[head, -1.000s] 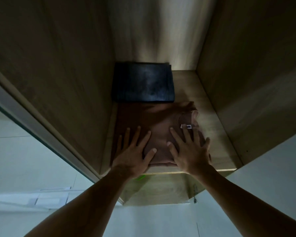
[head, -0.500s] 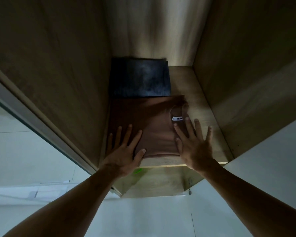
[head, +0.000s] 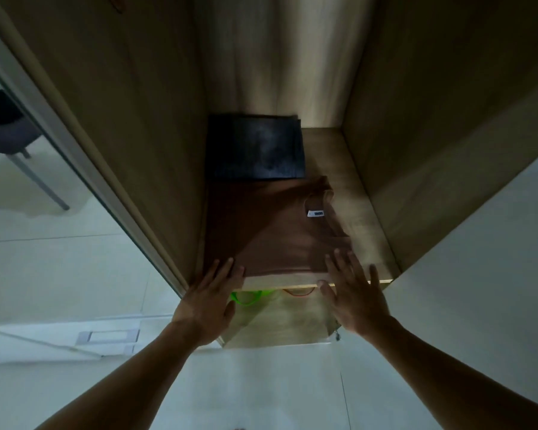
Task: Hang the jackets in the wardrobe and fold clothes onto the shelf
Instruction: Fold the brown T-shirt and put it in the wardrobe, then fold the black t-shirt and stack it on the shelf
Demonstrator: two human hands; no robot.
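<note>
A brown folded garment [head: 277,231] lies flat on the wooden shelf [head: 354,193] inside the wardrobe [head: 131,119], its near edge lined up just behind the shelf's front lip. The fabric looks smooth, a plain reddish brown, with the neckline turned toward the right side. A small white label [head: 316,213] sits at that neckline; dark marks are printed on it, but they are too blurred to read. Behind the brown piece, against the back wall, rests a dark blue folded garment [head: 255,147], its near edge touching or just tucked against the brown one; which, I cannot tell.

The left hand [head: 210,297] is flat and palm down, fingers extended and close together, their tips reaching the front left corner of the brown garment at the shelf's edge. The right hand [head: 353,293] is also flat with fingers spread, the fingertips at the garment's front right corner; whether they press on the cloth or hover just above it is unclear. Neither hand grips anything.

Under the shelf's front edge, a bright green loop [head: 249,297] and a thin orange-red one [head: 297,293] show in the compartment below.
</note>
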